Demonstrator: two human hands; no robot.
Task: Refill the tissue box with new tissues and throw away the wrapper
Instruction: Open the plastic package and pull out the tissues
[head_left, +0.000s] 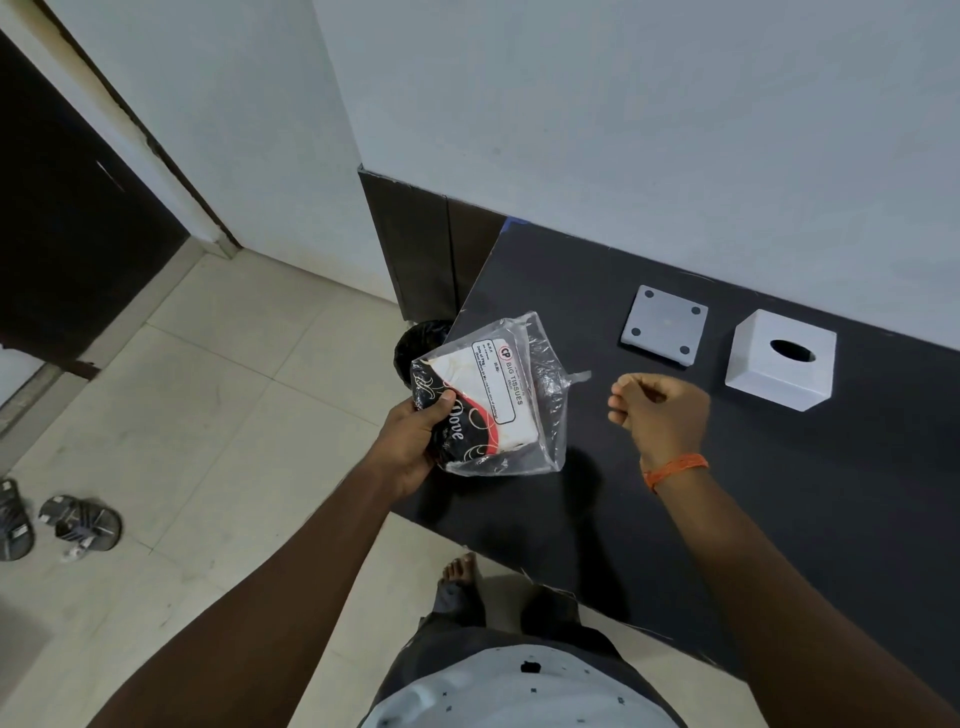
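My left hand (415, 441) grips a tissue pack (488, 400) in a clear plastic wrapper with black, red and white print, held over the left edge of the black table (779, 519). The wrapper's top end hangs loose and open. My right hand (657, 408) hovers to the right of the pack, fingers curled into a loose fist with nothing visible in them. A white cube tissue box (782, 361) with an oval slot stands at the table's back right. Its grey base plate (665, 325) lies beside it, four round pads facing up.
A bin lined with a black bag (418, 345) stands on the floor by the table's left edge, behind the pack. Sandals (78, 522) lie on the tiled floor at the far left. A white wall runs behind the table. My bare foot (460, 577) is under the table's front edge.
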